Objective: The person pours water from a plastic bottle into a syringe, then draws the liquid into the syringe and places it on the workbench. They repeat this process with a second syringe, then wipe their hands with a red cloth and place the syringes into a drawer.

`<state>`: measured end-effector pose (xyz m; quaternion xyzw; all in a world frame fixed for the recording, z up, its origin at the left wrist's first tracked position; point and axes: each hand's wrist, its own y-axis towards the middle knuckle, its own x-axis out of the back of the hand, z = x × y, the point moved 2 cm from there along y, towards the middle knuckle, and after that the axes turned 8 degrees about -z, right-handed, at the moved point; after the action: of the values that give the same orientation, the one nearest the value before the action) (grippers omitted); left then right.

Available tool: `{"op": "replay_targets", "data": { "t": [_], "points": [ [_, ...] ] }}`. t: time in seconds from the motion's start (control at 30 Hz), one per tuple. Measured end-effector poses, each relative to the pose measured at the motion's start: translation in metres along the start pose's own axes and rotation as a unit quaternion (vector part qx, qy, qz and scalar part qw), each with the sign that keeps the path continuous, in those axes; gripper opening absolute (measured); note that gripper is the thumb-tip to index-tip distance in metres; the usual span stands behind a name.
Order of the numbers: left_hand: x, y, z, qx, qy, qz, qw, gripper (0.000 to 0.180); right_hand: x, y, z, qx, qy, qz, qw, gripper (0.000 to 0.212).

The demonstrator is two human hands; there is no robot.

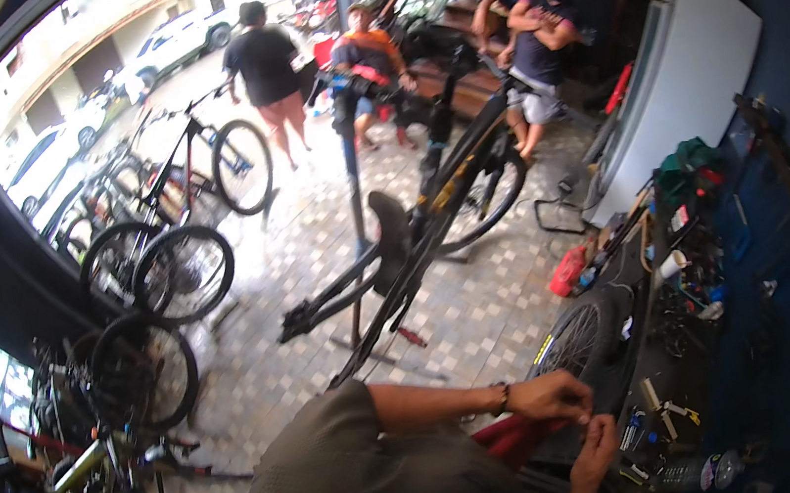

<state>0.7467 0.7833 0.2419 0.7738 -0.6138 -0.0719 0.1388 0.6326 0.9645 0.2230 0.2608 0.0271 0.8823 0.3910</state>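
Observation:
My left hand (pixel 546 396), with a dark bracelet at the wrist, reaches across from a dark sleeve. Its fingertips are pinched together close to those of my right hand (pixel 595 458), which is closed as well. Whatever is between the fingertips is too small to make out. Under my left forearm lies something red like cloth (pixel 515 438). Just beyond the hands is a bicycle wheel (pixel 577 340) with a dark tyre. A black bicycle frame (pixel 429 204) with gold marks hangs tilted on a repair stand (pixel 352 167), apart from both hands.
To the right, a cluttered workbench (pixel 693 347) holds tools and a clear plastic bottle (pixel 722 470). A red container (pixel 570 270) stands beyond the wheel. Several bicycles (pixel 184 271) line the left side. People stand or sit at the back, near wooden stairs (pixel 465 23).

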Motion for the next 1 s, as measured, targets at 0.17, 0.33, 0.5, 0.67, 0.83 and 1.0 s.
{"op": "replay_targets", "data": {
  "t": [0.17,0.33,0.5,0.67,0.83,1.0],
  "points": [
    [0.011,0.032,0.003,-0.093,0.047,-0.067,0.992,0.015,-0.004,0.026,-0.025,-0.218,0.167,-0.113,0.955,0.054],
    [0.011,0.054,0.001,-0.089,0.094,-0.091,0.988,0.017,0.005,0.069,-0.010,-0.066,0.231,0.001,0.971,0.025],
    [0.009,0.061,0.009,-0.078,0.099,-0.087,0.988,0.020,0.013,0.061,0.009,0.059,0.051,-0.074,0.994,0.022],
    [0.000,0.069,0.010,0.032,-0.002,-0.031,0.999,0.022,0.026,0.056,0.007,0.144,-0.045,-0.086,0.985,0.021],
    [-0.011,0.070,0.007,0.018,-0.024,-0.038,0.999,0.018,0.033,0.054,-0.002,0.109,-0.034,-0.075,0.991,0.022],
    [-0.021,0.071,0.003,-0.008,-0.032,-0.054,0.998,0.016,0.029,0.042,-0.010,-0.012,0.146,-0.072,0.987,0.029]
  ]
}}
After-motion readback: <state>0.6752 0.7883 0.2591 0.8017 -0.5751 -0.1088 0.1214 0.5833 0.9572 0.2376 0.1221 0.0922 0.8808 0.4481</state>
